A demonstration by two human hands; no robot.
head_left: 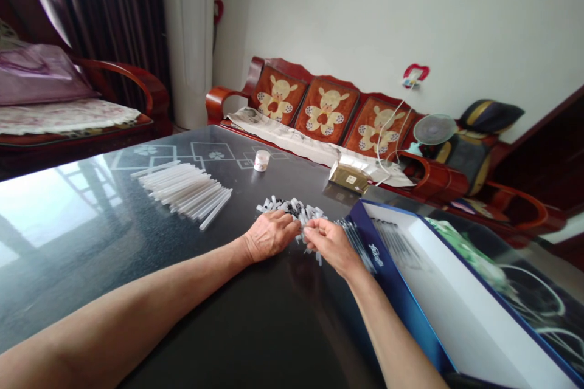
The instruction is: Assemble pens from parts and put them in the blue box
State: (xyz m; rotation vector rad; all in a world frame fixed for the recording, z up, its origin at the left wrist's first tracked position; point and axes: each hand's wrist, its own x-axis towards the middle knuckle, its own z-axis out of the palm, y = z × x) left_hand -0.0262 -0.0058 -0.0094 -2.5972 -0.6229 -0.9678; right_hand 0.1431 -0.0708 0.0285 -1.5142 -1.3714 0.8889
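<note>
Left hand (272, 235) and right hand (331, 246) at the pile of small tube pieces (294, 206) on the desk (255, 316)

Holding the left hand curled at the near left side of the pile, and the right hand just beside it, pinched at thumb and forefinger. Cannot tell, for either hand, whether gripping a piece. In the pile, white and black short pieces, well in from the far edge of the desk. Toward the left edge, a spread of long pale tubes (182, 191), laid roughly side by side. Between these and the far edge, facing the sofa (296, 65), a small white tub (261, 161). Near that same edge, farther right, a tissue box (350, 177). Along the right side of the desk, a blue box (404, 301), open at the top, with thin rods (396, 240) inside at its far end. Between box and right hand, more thin rods
</note>
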